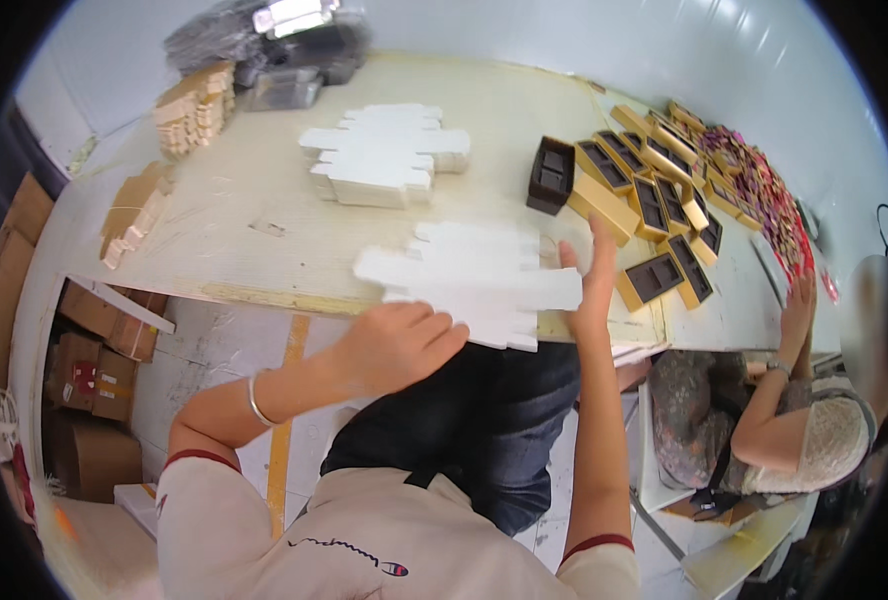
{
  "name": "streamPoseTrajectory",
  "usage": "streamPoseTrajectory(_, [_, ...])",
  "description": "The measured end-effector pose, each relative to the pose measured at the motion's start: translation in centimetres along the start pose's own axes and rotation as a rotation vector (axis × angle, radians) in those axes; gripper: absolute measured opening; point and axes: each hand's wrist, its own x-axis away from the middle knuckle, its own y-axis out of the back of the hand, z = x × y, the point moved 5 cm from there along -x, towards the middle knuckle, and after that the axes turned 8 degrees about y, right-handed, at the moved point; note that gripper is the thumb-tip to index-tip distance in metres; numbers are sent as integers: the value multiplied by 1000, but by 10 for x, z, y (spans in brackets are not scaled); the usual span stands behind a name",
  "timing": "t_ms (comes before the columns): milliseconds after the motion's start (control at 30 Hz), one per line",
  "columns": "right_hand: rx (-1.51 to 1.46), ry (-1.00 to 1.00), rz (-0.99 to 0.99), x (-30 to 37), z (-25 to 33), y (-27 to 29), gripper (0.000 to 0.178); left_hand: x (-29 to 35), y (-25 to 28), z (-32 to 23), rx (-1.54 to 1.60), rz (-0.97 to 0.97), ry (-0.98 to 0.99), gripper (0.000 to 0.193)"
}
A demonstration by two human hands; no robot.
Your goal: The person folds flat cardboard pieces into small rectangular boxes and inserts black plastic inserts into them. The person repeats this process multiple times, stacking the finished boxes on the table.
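Observation:
A stack of white die-cut card blanks (469,275), slightly blurred, lies at the table's near edge in front of me. My left hand (399,345) is closed, its curled fingers against the stack's near left side; the thumb is mostly hidden. At the stack's right end, my right hand (592,280) stands upright with fingers stretched out and thumb apart, its palm side against a projecting tab. Just behind lies a second, neater pile of white card blanks (379,150). Right of it stands a dark brown open box (551,175), with a gold box (604,205) beside it.
Several gold boxes with dark inserts (652,205) spread across the right, beside a heap of small red and gold pieces (764,190). Tan card stacks (194,110) and plastic-wrapped bundles (284,60) sit far left. A co-worker's hands (799,305) reach the heap. Cartons (94,375) stand below left.

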Motion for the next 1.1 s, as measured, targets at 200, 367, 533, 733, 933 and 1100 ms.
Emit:
streamPoseTrajectory(200, [-18, 426, -53, 55, 60, 21, 39, 6, -49, 29, 364, 256, 359, 15])
streamPoseTrajectory(367, [146, 584, 352, 61, 96, -28, 39, 2, -84, 57, 534, 592, 633, 21])
streamPoseTrajectory(533, [82, 513, 437, 67, 88, -40, 39, 2, -41, 40, 181, 121, 305, 23])
streamPoseTrajectory(733, [29, 509, 520, 60, 98, -41, 28, 39, -36, 37, 313, 121, 323, 20])
streamPoseTrajectory(933, [-124, 161, 815, 27, 83, -63, 11, 31, -46, 68, 530, 363, 628, 16])
streamPoseTrajectory(1100, [-233, -82, 770, 17, 84, -60, 12, 23, -54, 74, 431, 490, 597, 21])
